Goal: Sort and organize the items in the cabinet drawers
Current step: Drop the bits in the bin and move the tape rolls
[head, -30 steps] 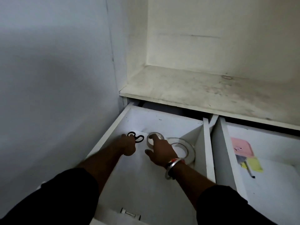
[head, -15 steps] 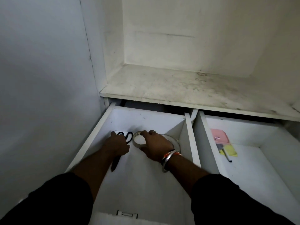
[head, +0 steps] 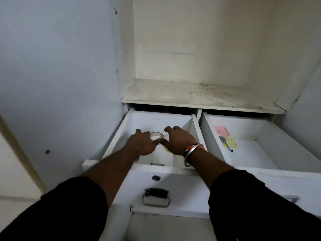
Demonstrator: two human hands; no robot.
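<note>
Head view: my left hand (head: 142, 145) and right hand (head: 179, 142), fingers spread, bracket the tape roll (head: 156, 135). Probably to square it in the drawer (head: 159, 120).

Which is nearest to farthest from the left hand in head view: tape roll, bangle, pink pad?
1. tape roll, in the left drawer, at the left hand's fingers.
2. bangle, to its right.
3. pink pad, at the back of the right drawer.

One head-worn wide-angle view, high up, tilted forward and down into two pulled-out white painted cabinet drawers (head: 156, 120), near. Drawers sit mid-frame, slightly right. Black-sleeved arms (head: 73, 207) enter from bottom edge, closest to lens. Stained cream shelf recess (head: 191, 94) fills top; grey-white wall (head: 52, 75) left.
</note>
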